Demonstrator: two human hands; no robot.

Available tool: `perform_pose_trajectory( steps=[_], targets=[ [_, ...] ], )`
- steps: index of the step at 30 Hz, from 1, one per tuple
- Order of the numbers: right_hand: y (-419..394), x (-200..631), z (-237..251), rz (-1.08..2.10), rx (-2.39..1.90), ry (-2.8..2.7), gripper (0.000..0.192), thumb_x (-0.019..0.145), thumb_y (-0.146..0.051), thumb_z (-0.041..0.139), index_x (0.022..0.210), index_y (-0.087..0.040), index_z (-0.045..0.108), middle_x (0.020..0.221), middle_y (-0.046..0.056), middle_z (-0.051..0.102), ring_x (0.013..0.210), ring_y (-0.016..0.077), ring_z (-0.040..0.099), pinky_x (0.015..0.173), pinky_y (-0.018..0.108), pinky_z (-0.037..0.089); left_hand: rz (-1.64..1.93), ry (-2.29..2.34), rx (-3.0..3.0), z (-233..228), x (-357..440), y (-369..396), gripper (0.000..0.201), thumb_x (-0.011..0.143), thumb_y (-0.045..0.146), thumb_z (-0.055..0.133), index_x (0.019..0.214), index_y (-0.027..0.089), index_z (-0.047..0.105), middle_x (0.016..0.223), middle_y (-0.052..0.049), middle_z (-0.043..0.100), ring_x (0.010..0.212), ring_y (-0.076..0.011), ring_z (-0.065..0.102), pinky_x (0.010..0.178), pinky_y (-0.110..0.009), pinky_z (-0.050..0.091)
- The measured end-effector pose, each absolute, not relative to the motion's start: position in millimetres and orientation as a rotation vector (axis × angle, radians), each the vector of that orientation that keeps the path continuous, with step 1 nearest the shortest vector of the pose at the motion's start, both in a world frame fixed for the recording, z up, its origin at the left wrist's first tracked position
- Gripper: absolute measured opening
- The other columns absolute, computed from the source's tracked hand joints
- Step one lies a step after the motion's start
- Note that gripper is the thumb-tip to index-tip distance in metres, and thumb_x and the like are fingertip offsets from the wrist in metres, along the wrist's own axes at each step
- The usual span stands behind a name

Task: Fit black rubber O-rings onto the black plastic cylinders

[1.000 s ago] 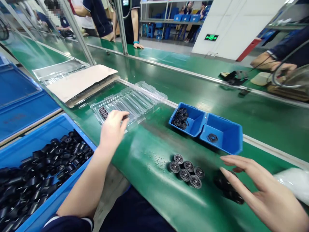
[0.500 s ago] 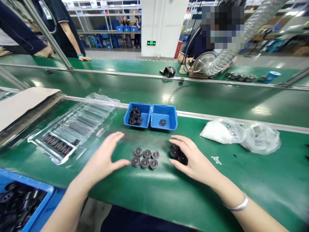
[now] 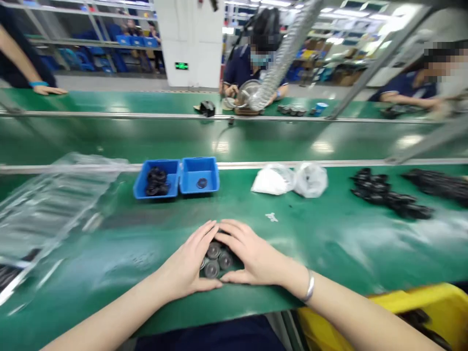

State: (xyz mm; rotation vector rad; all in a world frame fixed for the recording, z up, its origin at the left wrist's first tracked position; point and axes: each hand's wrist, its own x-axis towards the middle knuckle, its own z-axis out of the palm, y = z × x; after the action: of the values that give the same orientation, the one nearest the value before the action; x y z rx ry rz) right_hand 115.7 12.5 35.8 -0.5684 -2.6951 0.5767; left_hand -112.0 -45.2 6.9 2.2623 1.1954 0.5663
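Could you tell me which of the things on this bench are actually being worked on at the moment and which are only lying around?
In hand:
- left hand and right hand, cupped around the round black parts

Lying about:
- twin blue bins
- white plastic bags
- clear tray
- loose black parts at right
- yellow crate

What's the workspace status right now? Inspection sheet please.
Surface: green bench top, shiny.
Job's things: cluster of round black parts, cupped between both hands.
Clutter: two blue bins with black rings; clear plastic tray; white bags; loose black parts; yellow crate.
Grippers: left hand and right hand curved round the cluster, fingertips meeting.
Cables: nothing seen.
Surroundings: co-workers across the belt, ribbed silver duct, shelving.
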Motion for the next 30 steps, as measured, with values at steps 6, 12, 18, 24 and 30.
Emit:
perform_pose_trajectory(
  steps=[6,12,18,24,30],
  targets=[
    [-18.9,175.3,33.8,0.512,-0.702,-2.713,0.083,0.083,-0.059,0.060,0.145,-0.010,0.035,0.144,0.022,0.039,0.141,0.0317,0.026,0.115,0.050,0.028,0.564,1.021,2.292,-12.3,-47.4,-51.0,0.109,0.077,0.036,0.074,0.154,0.024,-0.003,0.158,-0.018,0.013,0.145,-0.0356,0.022,0.114,-0.054,0.034],
    [-27.8,259.3,31.2,0.374,-1.011,-2.642,0.083,0.083,-0.060,0.061,0.146,-0.013,0.034,0.147,0.021,0.037,0.141,0.0323,0.026,0.115,0.052,0.028,0.678,0.824,2.342,-21.6,51.5,-18.7,0.108,0.072,0.030,0.076,0.153,0.018,0.005,0.156,-0.021,0.016,0.146,-0.0365,0.017,0.115,-0.056,0.032],
    [-2.9,359.2,23.3,0.125,-1.342,-2.507,0.075,0.086,-0.057,0.058,0.145,-0.016,0.035,0.148,0.019,0.037,0.140,0.0315,0.030,0.114,0.051,0.030,0.714,0.577,2.378,-14.4,164.8,54.4,0.101,0.068,0.030,0.079,0.149,0.011,0.021,0.153,-0.023,0.024,0.147,-0.0356,0.015,0.118,-0.054,0.025],
    [10.8,391.0,30.9,0.028,-1.574,-2.415,0.077,0.086,-0.061,0.055,0.149,-0.022,0.033,0.154,0.015,0.030,0.143,0.0364,0.022,0.112,0.058,0.028,0.761,0.529,2.325,-15.0,204.9,86.8,0.116,0.066,0.050,0.080,0.151,0.015,0.010,0.157,-0.023,0.011,0.148,-0.0357,0.003,0.117,-0.057,0.022],
    [19.1,366.0,30.5,-0.160,-1.888,-2.308,0.076,0.083,-0.060,0.057,0.146,-0.022,0.038,0.150,0.013,0.038,0.139,0.0411,0.025,0.105,0.059,0.031,0.731,0.496,2.274,-16.7,202.7,85.9,0.128,0.061,0.048,0.083,0.153,0.020,-0.001,0.159,-0.020,0.007,0.148,-0.0344,0.013,0.113,-0.053,0.034]
  ],
)
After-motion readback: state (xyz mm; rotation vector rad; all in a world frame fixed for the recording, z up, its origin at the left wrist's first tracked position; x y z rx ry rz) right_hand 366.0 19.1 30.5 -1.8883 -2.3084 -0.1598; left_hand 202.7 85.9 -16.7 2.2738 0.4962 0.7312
